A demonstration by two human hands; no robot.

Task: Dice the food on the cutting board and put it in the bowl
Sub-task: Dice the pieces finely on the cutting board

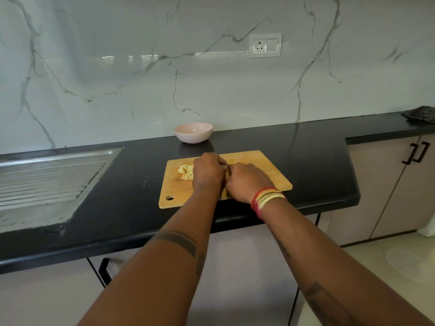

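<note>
While the bowl waits behind the board, the left hand curls over the food to steady it and the right hand closes on a mostly hidden knife.

Soft even daylight, wide-angle edge distortion.

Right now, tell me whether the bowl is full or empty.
Empty: the pink bowl stands upright behind the cutting board, and its visible inside shows no food.
</note>
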